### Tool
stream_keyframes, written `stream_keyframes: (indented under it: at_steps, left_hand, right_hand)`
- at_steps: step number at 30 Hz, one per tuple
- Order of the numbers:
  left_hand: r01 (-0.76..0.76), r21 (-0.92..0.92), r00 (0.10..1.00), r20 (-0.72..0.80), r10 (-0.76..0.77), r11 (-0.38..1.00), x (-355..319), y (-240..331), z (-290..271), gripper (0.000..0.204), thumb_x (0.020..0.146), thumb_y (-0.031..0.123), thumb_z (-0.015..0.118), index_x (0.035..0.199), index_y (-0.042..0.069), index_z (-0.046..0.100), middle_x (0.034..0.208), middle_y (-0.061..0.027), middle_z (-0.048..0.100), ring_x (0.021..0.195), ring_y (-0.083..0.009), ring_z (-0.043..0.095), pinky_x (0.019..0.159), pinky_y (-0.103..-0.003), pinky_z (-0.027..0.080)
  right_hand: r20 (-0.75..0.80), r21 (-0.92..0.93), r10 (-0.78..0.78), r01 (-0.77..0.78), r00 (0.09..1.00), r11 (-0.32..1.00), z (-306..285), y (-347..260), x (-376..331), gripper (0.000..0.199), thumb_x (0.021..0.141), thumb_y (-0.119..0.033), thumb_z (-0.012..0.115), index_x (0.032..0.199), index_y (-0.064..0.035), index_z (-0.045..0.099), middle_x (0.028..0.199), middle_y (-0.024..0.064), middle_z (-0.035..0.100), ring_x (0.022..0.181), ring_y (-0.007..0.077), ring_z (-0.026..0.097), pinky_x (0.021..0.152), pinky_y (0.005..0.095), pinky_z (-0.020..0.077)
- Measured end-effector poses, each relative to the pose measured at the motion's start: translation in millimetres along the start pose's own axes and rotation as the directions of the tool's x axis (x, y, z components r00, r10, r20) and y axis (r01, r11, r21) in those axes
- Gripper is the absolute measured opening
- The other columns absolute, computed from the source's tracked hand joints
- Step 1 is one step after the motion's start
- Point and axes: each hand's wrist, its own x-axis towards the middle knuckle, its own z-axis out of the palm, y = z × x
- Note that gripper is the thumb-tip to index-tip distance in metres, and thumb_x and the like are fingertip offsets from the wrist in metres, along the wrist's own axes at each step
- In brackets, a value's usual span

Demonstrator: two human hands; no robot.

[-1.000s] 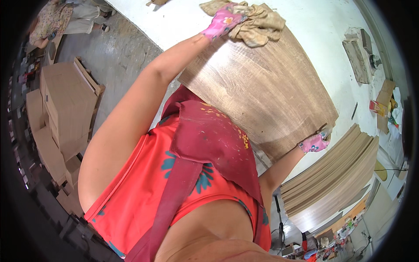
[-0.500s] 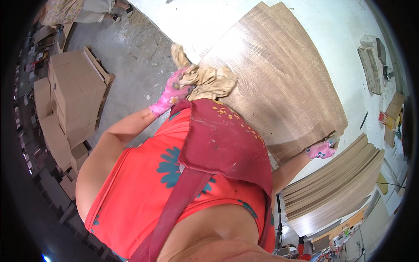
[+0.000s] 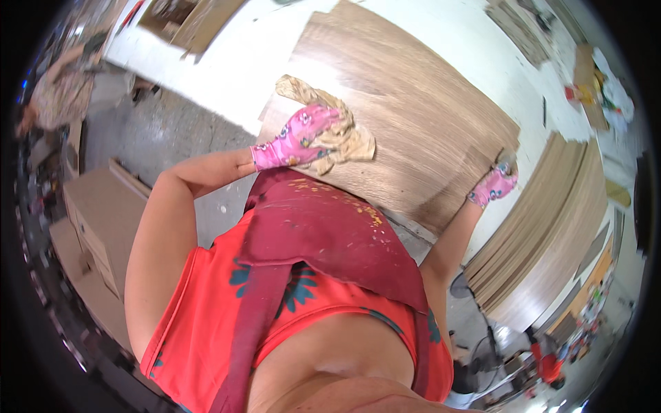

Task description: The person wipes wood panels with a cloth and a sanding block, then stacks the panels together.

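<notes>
My left hand (image 3: 297, 140), in a pink flowered glove, presses a crumpled tan rag (image 3: 334, 131) onto a large brown wood-grain panel (image 3: 420, 117) near its close left corner. My right hand (image 3: 494, 186), also in a pink glove, grips the panel's near right edge. The panel lies flat on a white worktable (image 3: 227, 65). My red shirt and dark red apron fill the lower middle of the view.
A stack of similar wood-grain panels (image 3: 544, 234) lies to the right. Cardboard boxes (image 3: 93, 227) stand on the grey floor at left. Another person (image 3: 58, 93) stands at the far left. Small items (image 3: 592, 79) sit on the table's far right.
My left hand has drawn the rag from the panel's far edge back toward its near left corner. My right hand stays on the panel's right edge.
</notes>
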Motion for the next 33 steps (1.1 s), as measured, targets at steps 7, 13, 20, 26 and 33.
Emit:
stream_keyframes:
  at_steps: [7, 13, 20, 26, 33]
  left_hand:
    - [0.22, 0.135, 0.845, -0.522, -0.119, 0.966, 164.0, -96.9, -23.3, 0.049, 0.076, 0.016, 0.07, 0.121, 0.005, 0.055, 0.106, -0.0168, 0.061, 0.103, -0.03, 0.057, 0.091, -0.039, 0.047]
    - [0.152, 0.345, 0.901, -0.434, 0.014, 0.926, 211.7, -108.5, -14.0, 0.046, 0.08, 0.017, 0.069, 0.119, -0.002, 0.054, 0.102, -0.0186, 0.064, 0.094, -0.0271, 0.063, 0.081, -0.035, 0.053]
    - [-0.416, 0.036, 0.892, -0.179, 0.415, 0.909, 302.9, -31.6, 122.7, 0.036, 0.082, 0.014, 0.068, 0.113, -0.001, 0.058, 0.083, -0.0119, 0.064, 0.067, -0.0129, 0.065, 0.06, -0.027, 0.059]
    - [0.106, -0.092, 0.954, 0.29, -0.076, 0.99, 377.0, 112.5, 195.7, 0.057, 0.084, 0.032, 0.063, 0.131, 0.004, 0.048, 0.088, -0.0209, 0.066, 0.082, -0.0249, 0.066, 0.084, -0.034, 0.054]
    - [-0.342, -0.051, 0.934, 0.091, 0.345, 0.938, 351.1, 98.5, 211.1, 0.055, 0.077, 0.03, 0.068, 0.125, 0.007, 0.054, 0.119, -0.0143, 0.058, 0.115, -0.0306, 0.052, 0.105, -0.044, 0.037]
  right_hand:
    - [-0.007, -0.053, 0.021, -0.021, 1.0, 0.998, 1.1, -0.1, 1.8, 0.035, 0.078, -0.005, 0.067, 0.112, 0.0001, 0.059, 0.102, 0.0153, 0.06, 0.087, 0.0233, 0.06, 0.076, 0.0325, 0.0502]
    - [-0.081, -0.096, -0.012, 0.004, 0.997, 0.995, -2.3, 16.9, 3.5, 0.032, 0.082, -0.007, 0.064, 0.113, -0.0017, 0.058, 0.104, 0.014, 0.057, 0.086, 0.0217, 0.06, 0.071, 0.0286, 0.0522]
    - [-0.106, 0.121, 0.115, -0.102, 0.988, 0.987, 4.3, -12.7, -3.4, 0.031, 0.084, -0.006, 0.061, 0.114, 0.0001, 0.057, 0.107, 0.0148, 0.055, 0.089, 0.0216, 0.059, 0.071, 0.0281, 0.0524]
    - [-0.16, 0.18, 0.117, -0.087, 0.98, 0.98, -0.2, -17.6, -4.6, 0.034, 0.085, -0.014, 0.059, 0.116, 0.0004, 0.055, 0.1, 0.0111, 0.059, 0.085, 0.0198, 0.06, 0.073, 0.0298, 0.05]
    - [-0.234, 0.655, 0.28, -0.062, 0.931, 0.753, -3.4, -9.6, -4.8, 0.036, 0.09, -0.013, 0.051, 0.123, 0.0021, 0.047, 0.115, 0.0147, 0.054, 0.101, 0.0257, 0.057, 0.088, 0.0346, 0.0483]
